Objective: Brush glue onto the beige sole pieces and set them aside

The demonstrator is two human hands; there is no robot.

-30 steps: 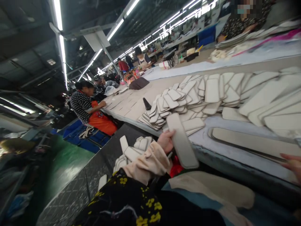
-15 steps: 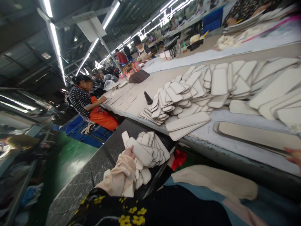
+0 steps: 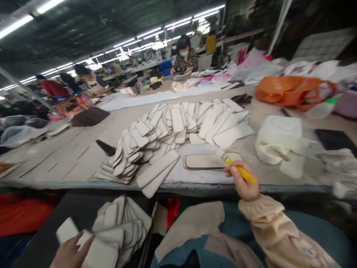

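Observation:
My right hand [image 3: 245, 184] grips a paintbrush [image 3: 242, 173] by its yellow handle. Its pale bristles are over a long beige padded panel [image 3: 206, 160], which lies stacked on others on the table. At the lower left, my left hand [image 3: 69, 252] has its fingers apart, touching the edge of a white rounded panel [image 3: 102, 253]. That panel rests on a loose heap of similar panels [image 3: 131, 227] on a dark surface below the table. Part of my left hand is cut off by the frame's bottom edge.
A large fanned pile of panels [image 3: 161, 126] covers the table's middle. To the right stand a cut-open white plastic container [image 3: 279, 137] and an orange bag [image 3: 292, 91]. A dark pointed object [image 3: 105, 147] lies left of the pile. Co-workers sit beyond, one in a mask [image 3: 185, 59].
My view has swung right, bringing my right hand and its brush into full sight. My left hand was gripping a panel on the heap; now its fingers are spread against one.

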